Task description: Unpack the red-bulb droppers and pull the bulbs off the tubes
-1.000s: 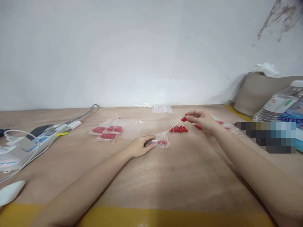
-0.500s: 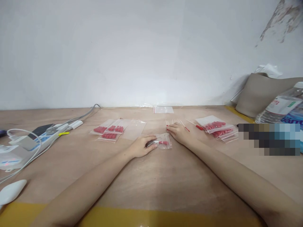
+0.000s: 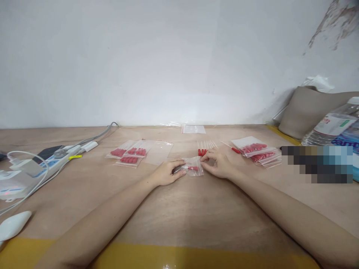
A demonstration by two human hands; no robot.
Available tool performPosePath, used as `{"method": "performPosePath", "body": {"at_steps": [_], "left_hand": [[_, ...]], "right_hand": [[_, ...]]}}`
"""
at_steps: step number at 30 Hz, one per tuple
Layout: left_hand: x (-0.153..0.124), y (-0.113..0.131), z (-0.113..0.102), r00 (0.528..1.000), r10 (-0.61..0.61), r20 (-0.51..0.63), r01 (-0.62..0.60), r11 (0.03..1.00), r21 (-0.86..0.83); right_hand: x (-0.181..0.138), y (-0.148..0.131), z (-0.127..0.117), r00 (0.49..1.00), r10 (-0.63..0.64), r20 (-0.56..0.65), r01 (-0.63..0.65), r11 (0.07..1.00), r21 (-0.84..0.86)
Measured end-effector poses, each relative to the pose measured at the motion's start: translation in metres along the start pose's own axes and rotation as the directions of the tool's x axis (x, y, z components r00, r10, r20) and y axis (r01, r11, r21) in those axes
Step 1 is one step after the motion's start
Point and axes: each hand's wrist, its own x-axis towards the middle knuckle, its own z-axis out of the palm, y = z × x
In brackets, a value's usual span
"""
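A small clear zip-lock bag lies flat in the middle of the table with a red piece inside. My left hand grips its left end between thumb and fingers. At the bag's right edge, the fingers of my right hand are curled together, with thumb and fingertips pinched on its upper right corner. Just behind my right hand is a row of thin white sticks with thick red ends; the hand partly hides them. Another red-ended stick lies apart, to the right.
Filled bags of red pieces lie at left and right. Flat clear bags and a white bag lie farther back. A power strip with cables stands left; a water bottle leans at right.
My right hand has moved from over the red-ended sticks toward me, to the bag's right edge, uncovering several red ends lined up in a row. My left hand stays on the bag.
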Motion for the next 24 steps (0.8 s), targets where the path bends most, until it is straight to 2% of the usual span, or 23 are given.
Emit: {"method": "performPosePath", "body": {"at_steps": [4,7,10,14,16,18,21,24], "left_hand": [[0.000,0.001,0.000,1.000,-0.012,0.005,0.012,1.000,0.002],[-0.001,0.002,-0.001,1.000,-0.011,0.008,0.011,1.000,0.000],[-0.001,0.002,-0.002,1.000,-0.002,0.010,0.002,1.000,-0.006],[-0.002,0.002,-0.003,1.000,0.000,0.022,0.000,1.000,-0.007],[-0.002,0.002,-0.003,0.999,-0.006,0.039,0.006,1.000,0.001],[-0.003,0.002,-0.004,0.998,-0.010,0.056,0.009,1.000,0.013],[-0.003,0.002,-0.005,0.997,0.001,0.072,-0.003,1.000,0.031],[-0.003,0.001,-0.004,0.997,0.012,0.070,-0.015,0.999,0.044]], "right_hand": [[-0.002,-0.006,0.007,0.983,0.002,0.184,-0.001,1.000,-0.003],[0.002,-0.008,0.009,0.974,0.034,0.224,-0.038,0.999,0.013],[0.008,-0.002,-0.002,0.977,0.085,0.193,-0.120,0.977,0.179],[0.015,0.023,-0.028,0.939,0.290,0.185,-0.343,0.829,0.443],[0.017,0.036,-0.038,0.908,0.411,0.074,-0.381,0.741,0.553],[0.019,0.045,-0.042,0.874,0.481,-0.076,-0.338,0.712,0.616],[0.028,0.043,-0.038,0.833,0.477,-0.279,-0.290,0.807,0.514],[0.043,0.031,-0.029,0.842,0.355,-0.406,-0.240,0.921,0.308]]}}
